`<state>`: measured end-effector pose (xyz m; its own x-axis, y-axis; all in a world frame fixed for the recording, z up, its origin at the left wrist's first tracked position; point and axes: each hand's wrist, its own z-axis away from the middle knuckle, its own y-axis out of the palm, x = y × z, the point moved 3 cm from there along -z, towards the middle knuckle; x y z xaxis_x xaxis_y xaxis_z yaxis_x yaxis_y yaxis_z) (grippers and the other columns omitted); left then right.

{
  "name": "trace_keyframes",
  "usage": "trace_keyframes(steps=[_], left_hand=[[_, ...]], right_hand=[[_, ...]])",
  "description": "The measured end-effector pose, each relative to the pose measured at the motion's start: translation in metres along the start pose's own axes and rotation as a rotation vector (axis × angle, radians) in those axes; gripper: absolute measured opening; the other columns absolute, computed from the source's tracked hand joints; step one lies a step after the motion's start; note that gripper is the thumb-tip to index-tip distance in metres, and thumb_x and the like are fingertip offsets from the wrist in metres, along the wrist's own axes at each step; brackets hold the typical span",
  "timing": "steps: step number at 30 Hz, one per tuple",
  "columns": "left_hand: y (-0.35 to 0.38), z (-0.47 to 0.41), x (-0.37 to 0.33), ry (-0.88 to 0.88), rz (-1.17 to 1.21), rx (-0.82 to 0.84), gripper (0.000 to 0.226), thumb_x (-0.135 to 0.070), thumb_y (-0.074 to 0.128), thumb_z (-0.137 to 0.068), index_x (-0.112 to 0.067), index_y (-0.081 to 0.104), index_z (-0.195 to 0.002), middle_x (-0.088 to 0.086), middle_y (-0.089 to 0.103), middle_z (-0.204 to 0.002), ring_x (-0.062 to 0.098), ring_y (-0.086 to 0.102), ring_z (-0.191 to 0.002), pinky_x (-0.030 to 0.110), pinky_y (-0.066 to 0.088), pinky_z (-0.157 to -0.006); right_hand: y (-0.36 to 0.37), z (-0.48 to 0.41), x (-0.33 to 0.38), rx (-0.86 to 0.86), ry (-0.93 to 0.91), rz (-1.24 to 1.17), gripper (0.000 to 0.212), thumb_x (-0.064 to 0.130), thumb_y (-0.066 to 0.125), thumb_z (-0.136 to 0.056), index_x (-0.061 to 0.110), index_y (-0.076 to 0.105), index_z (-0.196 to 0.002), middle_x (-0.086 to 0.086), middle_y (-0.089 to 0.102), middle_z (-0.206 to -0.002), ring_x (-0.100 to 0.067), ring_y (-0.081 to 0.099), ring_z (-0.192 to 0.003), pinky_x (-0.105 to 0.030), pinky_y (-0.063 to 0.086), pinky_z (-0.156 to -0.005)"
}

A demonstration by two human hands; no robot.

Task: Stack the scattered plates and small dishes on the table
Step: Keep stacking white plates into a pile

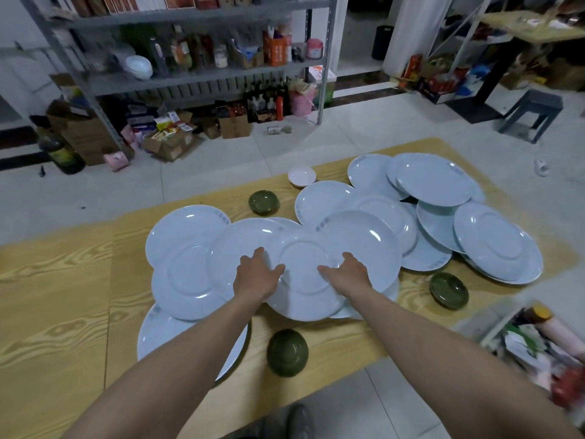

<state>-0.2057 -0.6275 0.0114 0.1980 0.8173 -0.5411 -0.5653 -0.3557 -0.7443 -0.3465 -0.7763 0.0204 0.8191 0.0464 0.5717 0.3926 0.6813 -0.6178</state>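
Note:
Several pale blue plates lie overlapping across the wooden table [57,280]. My left hand [256,277] and my right hand [346,275] rest on either side of one upturned plate [304,274] in the middle, thumbs pointing inward over its base ring and fingers spread. Another upturned plate [186,274] lies to its left, and a further one [158,334] sits under my left forearm. More plates [437,179] pile up at the far right. Three small green dishes [264,202] [449,290] [287,352] and a small pink dish [301,175] sit singly around them.
Metal shelving [196,77] with bottles and boxes stands beyond the table. Cardboard boxes [85,131] clutter the floor under it. A grey stool [531,115] is at the far right. A crate of packets [544,343] sits by the table's right corner. My shoe [299,419] shows below the table edge.

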Motion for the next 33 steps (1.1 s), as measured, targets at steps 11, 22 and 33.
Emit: trace_keyframes(steps=[11,22,33], left_hand=[[0.008,-0.015,0.001,-0.078,-0.028,-0.07,0.065,-0.054,0.069,-0.083,-0.013,0.049,-0.129,0.009,0.051,-0.128,0.028,0.052,-0.116,0.04,0.048,-0.092],[0.007,-0.02,0.001,-0.092,0.009,-0.106,0.058,-0.051,0.075,-0.079,-0.011,0.057,-0.117,0.009,0.056,-0.121,0.025,0.055,-0.107,0.032,0.046,-0.082],[-0.004,-0.024,-0.002,-0.08,0.029,-0.134,0.053,-0.055,0.076,-0.076,-0.011,0.062,-0.103,0.009,0.061,-0.109,0.024,0.057,-0.095,0.032,0.045,-0.073]], right_hand=[[-0.006,-0.025,-0.01,-0.041,0.158,-0.26,0.059,0.026,0.076,-0.082,0.004,0.049,-0.128,-0.013,0.056,-0.128,-0.032,0.058,-0.112,-0.032,0.048,-0.085],[-0.007,-0.03,-0.013,-0.048,0.205,-0.326,0.064,0.021,0.082,-0.077,0.001,0.05,-0.129,-0.015,0.058,-0.128,-0.034,0.058,-0.112,-0.034,0.05,-0.089],[-0.013,-0.026,-0.004,-0.04,0.177,-0.346,0.06,0.024,0.082,-0.078,0.003,0.051,-0.125,-0.014,0.059,-0.124,-0.031,0.058,-0.103,-0.036,0.051,-0.086]])
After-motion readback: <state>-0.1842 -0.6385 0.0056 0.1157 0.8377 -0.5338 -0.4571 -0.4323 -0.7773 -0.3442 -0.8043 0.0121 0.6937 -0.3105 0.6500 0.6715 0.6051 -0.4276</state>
